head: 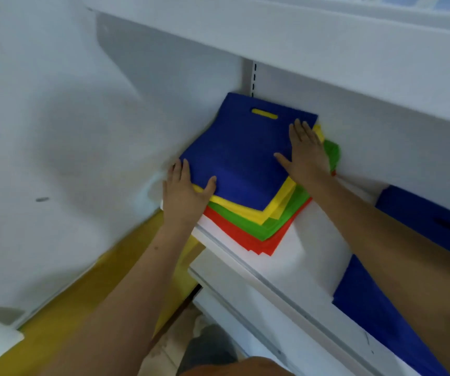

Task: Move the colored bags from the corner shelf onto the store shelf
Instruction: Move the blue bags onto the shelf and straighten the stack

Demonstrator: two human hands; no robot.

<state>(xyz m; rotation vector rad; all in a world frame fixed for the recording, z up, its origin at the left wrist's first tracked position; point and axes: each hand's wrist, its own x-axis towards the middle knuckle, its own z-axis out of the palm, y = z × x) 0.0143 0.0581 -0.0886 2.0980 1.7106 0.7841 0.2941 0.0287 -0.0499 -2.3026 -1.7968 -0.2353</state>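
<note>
A flat stack of colored bags lies in the corner of the white shelf (pixel 281 256). On top is a blue bag (pixel 243 156) with a cut-out handle; a yellow bag (pixel 248 211), a green bag (pixel 259 229) and a red bag (pixel 248 244) fan out beneath it. My left hand (pixel 183 195) rests on the stack's left edge, fingers straight, thumb lying on the blue bag. My right hand (pixel 306 156) presses flat on the blue bag's right side, fingers spread.
More blue bags (pixel 375 308) lie on the same shelf at the right, partly under my right arm. A white shelf board (pixel 327 42) overhangs the stack. White walls close the corner at left and behind. Lower shelves (pixel 245 302) and a yellow floor (pixel 83 308) are below.
</note>
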